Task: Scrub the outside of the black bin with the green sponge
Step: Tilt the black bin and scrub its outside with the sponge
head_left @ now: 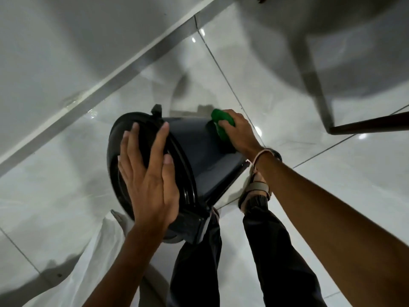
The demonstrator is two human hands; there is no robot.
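The black bin (194, 147) is tilted on its side above the white tiled floor, its round lid end facing me. My left hand (150, 173) lies flat with fingers spread against the lid, bracing it. My right hand (239, 134) presses the green sponge (222, 122) against the bin's outer wall near its base. Part of the sponge is hidden under my fingers.
My legs in dark trousers (261, 251) and a sandalled foot (256, 189) stand just below the bin. A clear plastic bag (88, 258) lies on the floor at lower left. A white wall with skirting (106, 85) runs diagonally at left; a dark table leg (371, 124) is at right.
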